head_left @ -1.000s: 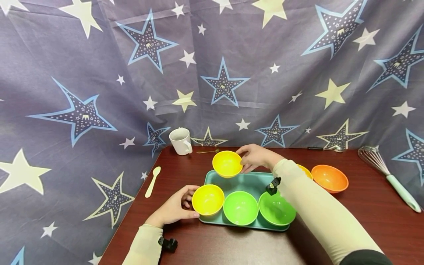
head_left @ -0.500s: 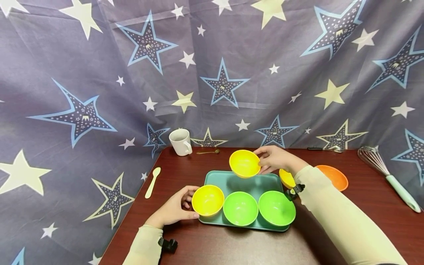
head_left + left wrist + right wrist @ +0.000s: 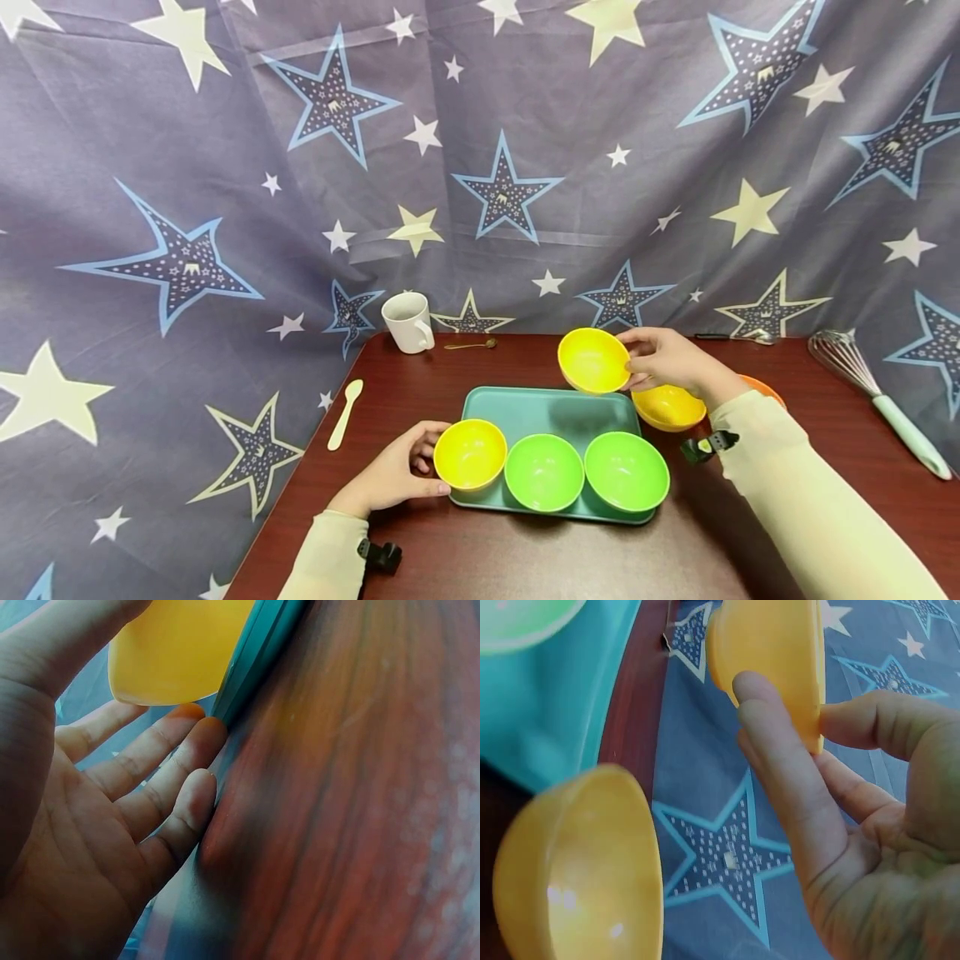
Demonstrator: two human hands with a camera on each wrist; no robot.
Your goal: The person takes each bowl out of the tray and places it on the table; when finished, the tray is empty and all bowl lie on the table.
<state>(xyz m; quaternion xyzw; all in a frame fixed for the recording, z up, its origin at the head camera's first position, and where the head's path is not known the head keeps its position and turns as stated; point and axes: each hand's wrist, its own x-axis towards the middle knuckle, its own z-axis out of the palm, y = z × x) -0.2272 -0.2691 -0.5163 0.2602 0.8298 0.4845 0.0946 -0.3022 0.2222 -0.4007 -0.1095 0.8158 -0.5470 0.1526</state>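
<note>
At the tray's left end, my left hand (image 3: 393, 468) has its thumb and fingers around the side of a yellow bowl (image 3: 471, 454); in the left wrist view, fingertips lie against this bowl (image 3: 176, 652). My right hand (image 3: 675, 367) pinches the rim of another yellow bowl (image 3: 594, 361), held in the air above the tray's back right corner. The right wrist view has the thumb on one side of this bowl's wall (image 3: 772, 652) and fingers on the other. Two green bowls (image 3: 544, 472) (image 3: 627, 472) sit in a row beside the left yellow one on the teal tray (image 3: 517, 406).
A third yellow bowl (image 3: 670, 408) stands right of the tray, with an orange bowl (image 3: 765, 390) partly behind my right forearm. A whisk (image 3: 881, 404) lies far right. Around the back and left are a white mug (image 3: 408, 322), a cream spoon (image 3: 346, 414) and small spoons (image 3: 471, 344) (image 3: 738, 337).
My right hand has carried its yellow bowl rightward above the tray's back edge. The third yellow bowl has come into view from behind the sleeve. My left hand has stayed put.
</note>
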